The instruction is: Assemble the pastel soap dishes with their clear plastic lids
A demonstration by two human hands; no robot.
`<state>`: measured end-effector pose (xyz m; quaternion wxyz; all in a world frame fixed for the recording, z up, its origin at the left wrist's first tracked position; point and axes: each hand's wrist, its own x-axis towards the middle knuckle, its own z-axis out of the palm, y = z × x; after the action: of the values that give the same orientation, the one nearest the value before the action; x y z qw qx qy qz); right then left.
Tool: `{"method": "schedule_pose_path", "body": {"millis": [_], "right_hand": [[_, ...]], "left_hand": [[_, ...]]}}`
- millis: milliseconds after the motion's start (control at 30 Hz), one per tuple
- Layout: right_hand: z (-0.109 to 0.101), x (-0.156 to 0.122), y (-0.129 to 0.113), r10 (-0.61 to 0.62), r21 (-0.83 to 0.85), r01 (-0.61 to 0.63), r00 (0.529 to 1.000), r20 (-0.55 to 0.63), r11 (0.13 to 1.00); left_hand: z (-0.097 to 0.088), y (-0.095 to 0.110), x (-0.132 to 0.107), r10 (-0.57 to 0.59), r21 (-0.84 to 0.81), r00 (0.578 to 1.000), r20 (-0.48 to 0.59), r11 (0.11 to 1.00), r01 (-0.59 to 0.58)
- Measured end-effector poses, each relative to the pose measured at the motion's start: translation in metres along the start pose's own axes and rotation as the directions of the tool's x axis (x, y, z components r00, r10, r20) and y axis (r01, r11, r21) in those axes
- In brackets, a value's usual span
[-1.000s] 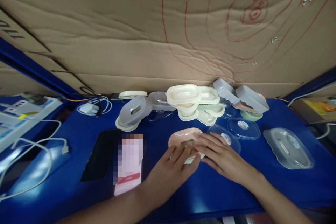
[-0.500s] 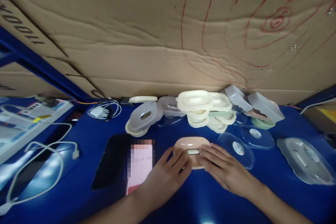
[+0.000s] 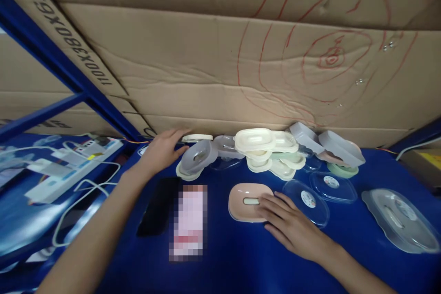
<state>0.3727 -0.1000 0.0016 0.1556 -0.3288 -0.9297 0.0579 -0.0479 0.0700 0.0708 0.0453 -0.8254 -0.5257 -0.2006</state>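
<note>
A shallow pink soap dish [image 3: 246, 189] with a white strip in its central slot lies on the blue table. My right hand [image 3: 292, 227] rests over its right side, fingers stretched out across the rim and up to the strip. At the back left, my left hand [image 3: 163, 149] reaches out with fingers and thumb apart. Its fingertips are near a thin cream piece [image 3: 197, 138] and a grey slotted dish [image 3: 195, 158]; whether they touch either is unclear. Nothing shows in the left hand.
Cream dishes [image 3: 257, 140] are piled at the back, beside grey bins [image 3: 341, 147]. Clear lids [image 3: 306, 209] with stickers lie right, near a covered grey dish [image 3: 396, 220]. Two phones [image 3: 189, 220] lie left. A power strip [image 3: 74, 174] with cables is farther left; cardboard [image 3: 193, 69] stands behind.
My left hand has left the pink dish and moved to the back left. My right hand stays on the dish. The view has shifted a little.
</note>
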Motion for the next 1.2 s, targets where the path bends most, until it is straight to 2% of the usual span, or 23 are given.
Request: {"method": "schedule_pose_path", "body": {"millis": [67,133,233,333,400,433,467,533,667,767,967,1200], "right_hand": [[0.000,0.000,0.000,0.008,0.016,-0.009,1.000,0.004,1.000],[0.000,0.000,-0.001,0.015,0.030,-0.015,1.000,-0.003,0.999],[0.000,0.000,-0.002,0.027,0.052,-0.026,0.999,-0.019,0.998],[-0.001,0.000,-0.002,0.036,0.078,-0.035,0.999,-0.022,0.996],[-0.001,0.000,-0.001,0.035,0.090,-0.034,0.999,-0.012,0.995],[-0.001,0.000,0.000,0.032,0.094,-0.032,0.999,-0.003,0.995],[-0.001,0.000,0.001,0.030,0.098,-0.031,1.000,0.009,0.995],[-0.001,0.000,0.003,0.033,0.106,-0.036,0.999,0.031,0.994],[-0.002,0.000,0.006,0.059,0.126,-0.065,0.997,0.046,0.990],[-0.005,-0.001,0.006,0.077,0.136,-0.081,0.996,0.039,0.987],[-0.006,-0.002,0.005,0.076,0.146,-0.079,0.997,0.029,0.986],[-0.006,-0.004,0.005,0.074,0.170,-0.073,0.997,-0.002,0.983]], "left_hand": [[0.002,-0.011,0.003,-0.021,0.011,1.000,0.019,1.000,0.021],[0.005,-0.007,-0.004,-0.033,0.025,0.999,-0.023,0.999,0.034],[0.007,0.017,-0.025,-0.026,0.021,0.996,-0.089,0.999,0.028],[0.008,0.049,-0.037,0.091,-0.004,0.990,-0.106,0.996,-0.092],[0.008,0.069,-0.032,0.188,0.017,0.978,-0.093,0.982,-0.188],[0.008,0.078,-0.025,0.218,0.023,0.975,-0.041,0.976,-0.217],[0.010,0.085,-0.015,0.220,0.023,0.975,0.022,0.975,-0.220],[0.014,0.094,0.009,0.228,0.015,0.971,0.078,0.973,-0.230],[0.029,0.094,0.054,0.252,-0.035,0.950,0.183,0.968,-0.250],[0.039,0.091,0.070,0.272,-0.083,0.932,0.240,0.962,-0.260],[0.040,0.093,0.064,0.292,-0.101,0.927,0.235,0.956,-0.275],[0.027,0.099,0.038,0.299,-0.065,0.951,0.072,0.953,-0.295]]}}
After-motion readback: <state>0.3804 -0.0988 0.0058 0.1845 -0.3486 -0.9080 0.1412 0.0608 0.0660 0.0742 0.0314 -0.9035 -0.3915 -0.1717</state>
